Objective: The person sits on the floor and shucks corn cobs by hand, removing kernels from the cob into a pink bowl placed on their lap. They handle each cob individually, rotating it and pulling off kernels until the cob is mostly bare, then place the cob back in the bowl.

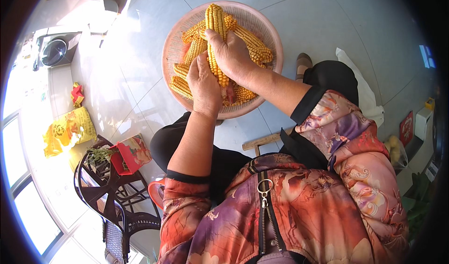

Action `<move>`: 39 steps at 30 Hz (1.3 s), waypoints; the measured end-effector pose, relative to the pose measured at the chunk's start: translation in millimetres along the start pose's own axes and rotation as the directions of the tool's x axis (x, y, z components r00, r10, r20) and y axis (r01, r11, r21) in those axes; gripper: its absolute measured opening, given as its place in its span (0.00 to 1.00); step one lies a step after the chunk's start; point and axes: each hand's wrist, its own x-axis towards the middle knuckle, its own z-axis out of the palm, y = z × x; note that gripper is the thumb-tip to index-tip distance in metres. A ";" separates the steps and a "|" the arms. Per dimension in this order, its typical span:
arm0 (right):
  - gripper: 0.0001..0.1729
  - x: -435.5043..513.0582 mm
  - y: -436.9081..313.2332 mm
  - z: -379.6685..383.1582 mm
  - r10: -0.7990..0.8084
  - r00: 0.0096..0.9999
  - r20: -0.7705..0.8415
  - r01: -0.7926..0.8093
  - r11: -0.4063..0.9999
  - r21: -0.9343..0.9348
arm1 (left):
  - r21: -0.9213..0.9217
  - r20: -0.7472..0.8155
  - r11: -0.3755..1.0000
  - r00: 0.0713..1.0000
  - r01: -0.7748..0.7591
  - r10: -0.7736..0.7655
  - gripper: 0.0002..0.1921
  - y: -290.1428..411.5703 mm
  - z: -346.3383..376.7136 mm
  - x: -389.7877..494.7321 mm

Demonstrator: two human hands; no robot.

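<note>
Over a round pink basket (277,43), both of my hands work on one ear of yellow corn (215,17), which stands out lengthwise above the others. My right hand (233,55) is wrapped around its middle, thumb laid along the kernels. My left hand (205,85) grips it from the other side, lower down, with its thumb against the cob; its fingertips are partly hidden. Several more ears of corn (255,43) lie beneath in the basket. Near its lower side are loose kernels (242,95) and a reddish bare cob piece (230,93).
A dark woven chair (115,190) stands at left, with a red box (133,154) on it. Beyond are a yellow bag (72,127) and a red-and-gold packet (77,95). A wooden stool (261,142) is below me. White sheeting (361,85) lies to the right on the tiled floor (326,22).
</note>
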 end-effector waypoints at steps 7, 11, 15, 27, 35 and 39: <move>0.32 0.1 -3.1 -2.2 -0.046 0.997 0.056 0.047 0.999 -0.023 | 0.053 0.043 0.993 0.994 -0.102 0.100 0.16 -16.7 -9.4 14.6; 0.33 -0.5 -7.8 -7.8 -0.077 0.987 0.143 0.085 0.995 -0.054 | 0.188 -0.007 0.977 0.995 -0.098 0.101 0.15 -7.6 -18.7 23.4; 0.29 -1.8 -7.8 -7.3 -0.096 0.945 0.313 0.141 0.982 -0.123 | -0.353 0.038 0.935 0.999 0.022 -0.009 0.21 11.4 -28.8 30.3; 0.31 -28.4 -21.0 -4.6 0.055 0.763 0.645 0.067 0.984 -0.163 | -0.687 -0.181 0.720 0.983 -0.102 -0.033 0.09 22.3 -54.4 44.2; 0.34 -26.6 -12.5 -8.8 0.168 0.779 0.604 -0.092 0.984 -0.155 | -0.650 -0.245 0.752 0.967 -0.109 -0.071 0.11 29.4 -40.6 40.0; 0.35 -27.4 -25.1 -10.2 0.337 0.744 0.577 -0.305 0.940 -0.155 | -0.644 -0.229 0.758 0.971 -0.099 -0.067 0.10 31.3 -40.4 38.2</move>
